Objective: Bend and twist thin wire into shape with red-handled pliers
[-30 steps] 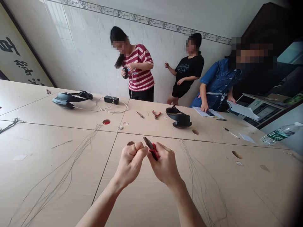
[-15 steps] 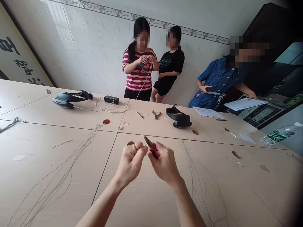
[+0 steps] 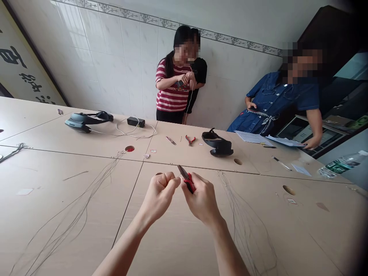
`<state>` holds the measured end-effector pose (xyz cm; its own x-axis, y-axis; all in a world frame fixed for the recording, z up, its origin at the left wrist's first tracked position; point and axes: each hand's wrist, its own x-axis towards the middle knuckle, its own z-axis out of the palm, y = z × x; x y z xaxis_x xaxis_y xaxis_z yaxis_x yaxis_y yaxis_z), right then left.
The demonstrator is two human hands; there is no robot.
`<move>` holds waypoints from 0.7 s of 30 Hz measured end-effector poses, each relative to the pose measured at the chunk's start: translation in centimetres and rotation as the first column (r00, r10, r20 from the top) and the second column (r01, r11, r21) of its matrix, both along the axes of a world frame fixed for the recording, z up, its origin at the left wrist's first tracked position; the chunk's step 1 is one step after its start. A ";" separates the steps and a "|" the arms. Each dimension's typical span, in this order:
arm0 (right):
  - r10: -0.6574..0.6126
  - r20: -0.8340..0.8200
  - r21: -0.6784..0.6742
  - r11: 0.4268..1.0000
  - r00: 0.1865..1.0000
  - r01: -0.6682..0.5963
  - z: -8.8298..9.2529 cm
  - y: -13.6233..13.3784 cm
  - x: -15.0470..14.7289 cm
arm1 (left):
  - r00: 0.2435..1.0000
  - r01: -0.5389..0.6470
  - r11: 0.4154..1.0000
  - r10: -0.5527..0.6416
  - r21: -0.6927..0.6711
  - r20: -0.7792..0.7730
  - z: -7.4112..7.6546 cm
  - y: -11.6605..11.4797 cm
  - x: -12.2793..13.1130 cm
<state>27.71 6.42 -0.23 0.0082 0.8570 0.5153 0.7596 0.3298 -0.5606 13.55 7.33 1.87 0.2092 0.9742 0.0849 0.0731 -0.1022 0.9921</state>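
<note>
My right hand point(image 3: 202, 197) is wrapped round a pair of red-handled pliers point(image 3: 188, 181), whose dark jaws point up and to the left. Close beside the jaws, my left hand point(image 3: 161, 193) is closed, thumb against curled fingers. Whatever it pinches is too small or hidden to make out. Both hands are raised over the middle of the table. Thin grey wires point(image 3: 89, 191) lie in a long bundle to the left, and a second bundle of wires point(image 3: 234, 207) spreads out to the right.
Farther back on the table point(image 3: 178, 237) lie tweezers point(image 3: 170, 140), another red-handled pair of pliers point(image 3: 190, 140), a black headset point(image 3: 217, 142), a blue-grey headset point(image 3: 83, 120) and a black box point(image 3: 136, 122) with a white cable. A water bottle point(image 3: 342, 165) lies at right. Three people stand beyond.
The pliers have shifted slightly right, away from my left hand. Behind the table, the person in stripes has moved right, and the person in denim has lowered the papers to the table.
</note>
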 end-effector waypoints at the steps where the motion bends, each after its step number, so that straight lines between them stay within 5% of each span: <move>1: -0.001 0.001 0.002 1.000 1.000 0.001 0.0 0.0 0.0 | 1.000 -0.004 1.000 0.004 0.001 -0.015 0.1 0.0 -0.1; 14: 0.009 0.025 -0.003 1.000 1.000 -0.009 0.0 -0.2 -0.1 | 0.999 0.036 0.999 -0.037 -0.037 -0.027 0.1 0.1 -0.6; 21: 0.003 0.034 -0.001 1.000 0.999 -0.003 -0.2 -0.1 -0.4 | 0.995 -0.088 0.996 0.088 0.002 0.041 0.2 0.4 -1.0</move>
<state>27.34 6.30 -0.40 -0.0116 0.8575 0.5144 0.7771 0.3315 -0.5350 12.57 7.68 2.04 0.1191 0.9883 0.0952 0.0415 -0.1007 0.9940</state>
